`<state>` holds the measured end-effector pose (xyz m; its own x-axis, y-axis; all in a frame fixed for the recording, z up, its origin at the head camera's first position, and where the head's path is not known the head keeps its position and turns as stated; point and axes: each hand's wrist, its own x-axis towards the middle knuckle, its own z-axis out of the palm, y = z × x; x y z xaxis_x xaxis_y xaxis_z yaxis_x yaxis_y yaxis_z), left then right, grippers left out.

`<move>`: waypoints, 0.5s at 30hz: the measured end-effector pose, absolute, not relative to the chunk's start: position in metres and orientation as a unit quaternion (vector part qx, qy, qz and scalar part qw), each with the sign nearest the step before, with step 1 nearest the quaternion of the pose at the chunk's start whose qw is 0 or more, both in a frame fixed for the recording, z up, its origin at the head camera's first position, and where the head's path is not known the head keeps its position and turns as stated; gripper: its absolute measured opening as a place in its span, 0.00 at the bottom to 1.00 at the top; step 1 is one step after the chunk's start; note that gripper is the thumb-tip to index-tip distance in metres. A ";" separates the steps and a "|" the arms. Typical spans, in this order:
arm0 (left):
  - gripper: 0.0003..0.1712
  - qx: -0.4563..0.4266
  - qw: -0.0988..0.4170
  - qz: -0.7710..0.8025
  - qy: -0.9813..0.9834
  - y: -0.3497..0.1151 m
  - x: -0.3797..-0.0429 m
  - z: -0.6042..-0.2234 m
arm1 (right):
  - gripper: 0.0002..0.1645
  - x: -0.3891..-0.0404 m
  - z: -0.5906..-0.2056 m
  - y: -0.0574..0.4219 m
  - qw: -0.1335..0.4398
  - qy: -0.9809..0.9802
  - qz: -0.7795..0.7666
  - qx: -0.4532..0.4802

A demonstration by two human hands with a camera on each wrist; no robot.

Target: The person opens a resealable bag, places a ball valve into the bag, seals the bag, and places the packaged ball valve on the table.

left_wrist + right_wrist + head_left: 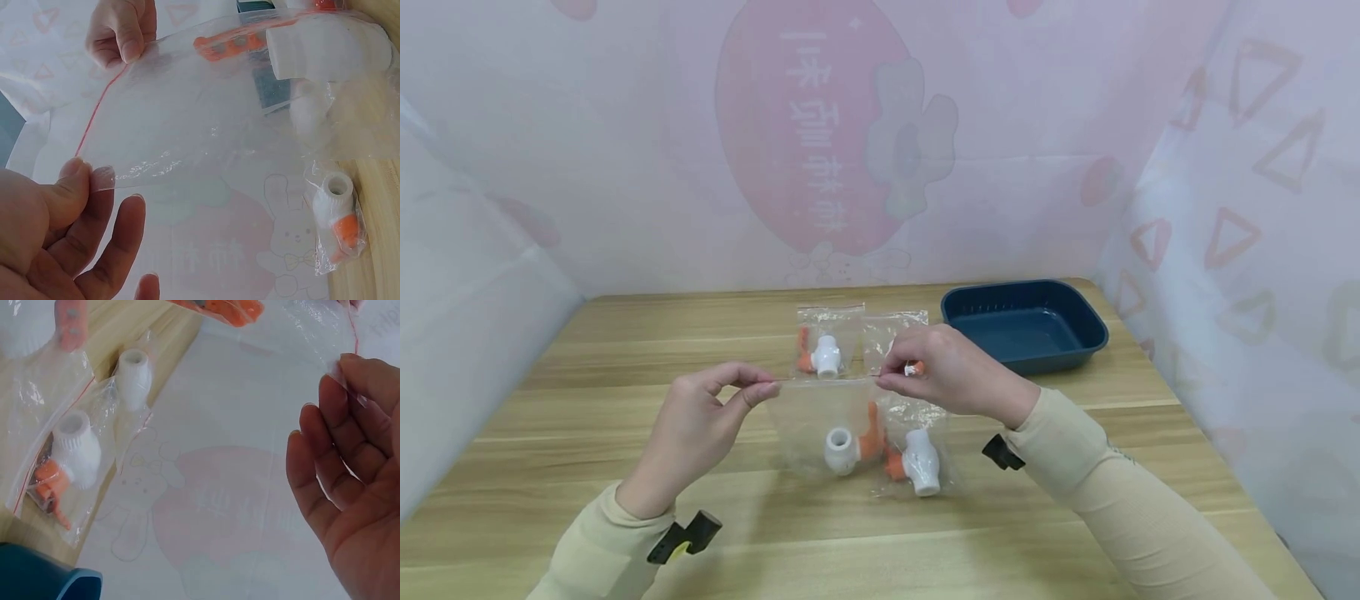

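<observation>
My left hand [700,433] pinches one top corner of a clear zip bag [801,425] between thumb and index finger. At the opposite corner, my right hand [951,371] pinches the same edge. The red zip line is stretched straight between both hands, as the left wrist view also shows. Low inside this bag sits a white ball valve [840,452] with an orange handle [872,433]. The other fingers [306,469] of my right hand are loosely bent and hold nothing. Just right of the held bag lies another bagged white valve [922,463].
Behind the held bag is a further bagged white valve [827,357]. Beside it, another clear bag [895,321] is partly hidden by my right hand. A dark blue tray [1067,354] stands at the back right of the wooden table [647,333], near the printed cloth wall.
</observation>
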<state>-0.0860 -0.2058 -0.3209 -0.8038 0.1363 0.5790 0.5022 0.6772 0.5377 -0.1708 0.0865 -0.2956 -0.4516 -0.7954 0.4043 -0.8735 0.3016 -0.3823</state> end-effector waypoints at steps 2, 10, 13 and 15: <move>0.07 -0.181 0.256 -0.357 -0.880 -0.206 -0.086 -0.321 | 0.04 -0.170 -0.296 0.086 0.076 -0.802 0.282 0.522; 0.07 -0.177 0.256 -0.358 -0.881 -0.206 -0.086 -0.321 | 0.04 -0.171 -0.297 0.088 0.068 -0.806 0.292 0.510; 0.07 -0.174 0.255 -0.361 -0.880 -0.205 -0.086 -0.321 | 0.03 -0.172 -0.298 0.093 0.056 -0.806 0.302 0.506; 0.07 -0.173 0.254 -0.364 -0.879 -0.205 -0.085 -0.321 | 0.03 -0.173 -0.299 0.097 0.050 -0.805 0.308 0.506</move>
